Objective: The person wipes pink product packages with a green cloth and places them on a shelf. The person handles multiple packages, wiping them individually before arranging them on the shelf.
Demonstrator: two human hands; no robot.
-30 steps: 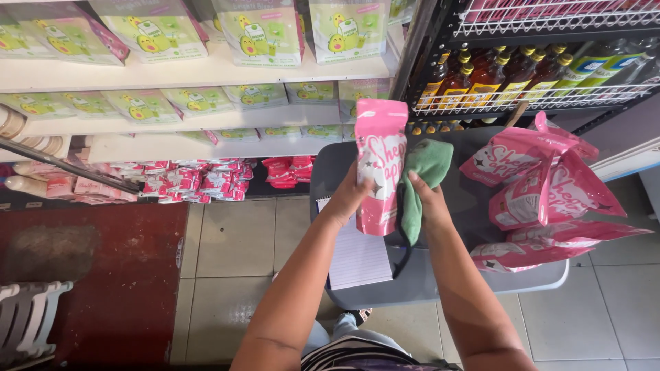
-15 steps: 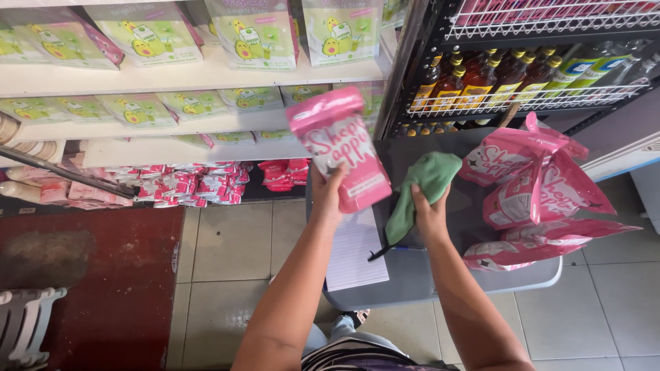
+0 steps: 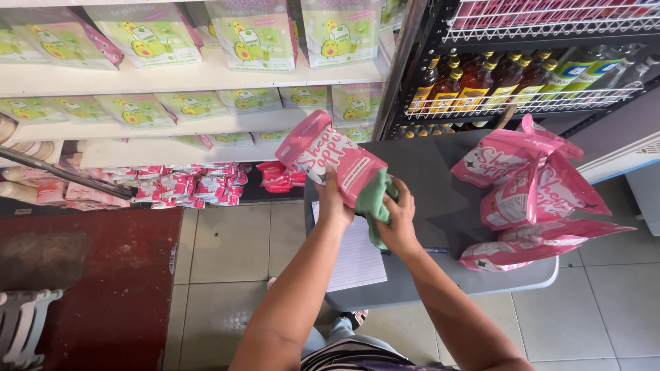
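A glossy pink plastic pouch is gripped from below by the left hand. The right hand presses a crumpled green cloth against it, above the grey worktop; similar pink pouches lie right of both hands.

Look past the work — white shelves on your left carry green-and-pink pouches, with small red-and-pink packets on the lowest level. To your right, a black wire rack holds brown bottles. On the grey table lie a lined paper sheet and a pile of pink pouches — all above pale floor tiles and a dark red mat.
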